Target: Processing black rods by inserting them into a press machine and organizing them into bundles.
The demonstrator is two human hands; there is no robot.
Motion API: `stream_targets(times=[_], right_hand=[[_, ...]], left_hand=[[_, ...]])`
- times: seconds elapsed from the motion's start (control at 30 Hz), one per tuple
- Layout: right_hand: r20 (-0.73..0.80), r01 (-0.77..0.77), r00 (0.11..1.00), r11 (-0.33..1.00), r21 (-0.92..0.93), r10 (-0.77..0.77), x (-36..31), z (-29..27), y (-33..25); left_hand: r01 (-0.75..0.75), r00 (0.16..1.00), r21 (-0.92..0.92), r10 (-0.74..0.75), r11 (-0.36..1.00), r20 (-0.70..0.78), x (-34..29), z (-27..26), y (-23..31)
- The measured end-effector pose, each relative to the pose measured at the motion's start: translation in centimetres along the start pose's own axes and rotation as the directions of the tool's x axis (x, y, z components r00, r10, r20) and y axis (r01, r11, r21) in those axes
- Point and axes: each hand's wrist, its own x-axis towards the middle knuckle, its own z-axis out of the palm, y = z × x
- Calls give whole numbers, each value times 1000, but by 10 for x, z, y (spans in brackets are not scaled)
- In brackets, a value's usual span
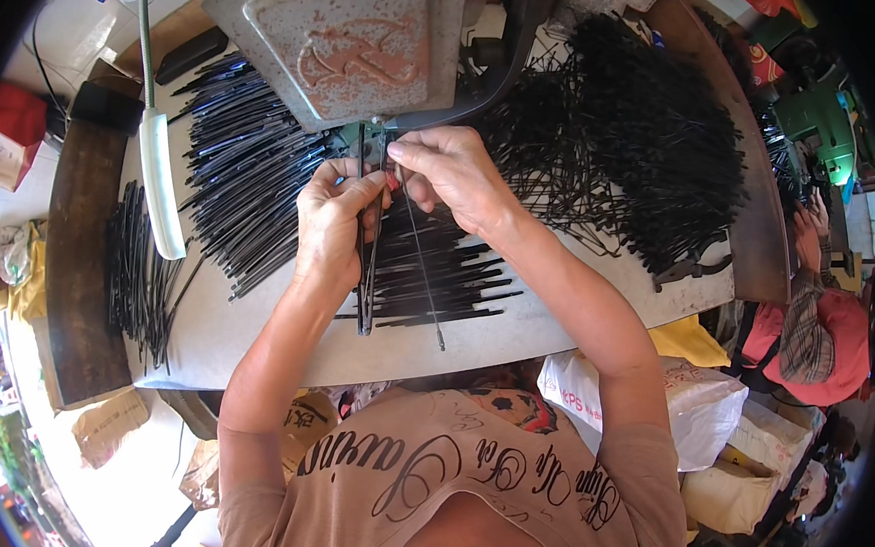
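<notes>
My left hand [336, 217] is closed round a couple of long black metal strips [366, 299], which look like umbrella ribs and hang down toward me. Fingers pinched, my right hand [453, 179] is closed on the upper end of a thin metal rod [421, 247] with a small knob at its lower end. Something small and red shows between the two hands. Both hands meet just under the head of a grey, rust-spotted machine [341, 52], and the exact contact there is partly hidden by my fingers.
Piles of black strips lie at the left [248, 177] and under my hands [437, 274]. A larger heap of black ribs [656, 137] covers the right side, with pliers [693, 273] by it. A white lamp [162, 186] stands left. Another person's hand [813, 231] works at far right.
</notes>
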Motion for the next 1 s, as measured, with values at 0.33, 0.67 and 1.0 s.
stream_targets(times=[0.33, 0.67, 1.0], right_hand=[[13, 39, 999, 999, 35, -39, -2, 4, 3], [-15, 76, 997, 996, 41, -76, 2, 5, 7], [1, 16, 1000, 999, 33, -16, 2, 2, 4]], left_hand=[[-60, 998, -22, 59, 998, -15, 1, 1, -6], [-76, 997, -64, 75, 995, -16, 4, 0, -11], [-43, 998, -44, 45, 998, 39, 10, -6, -6]])
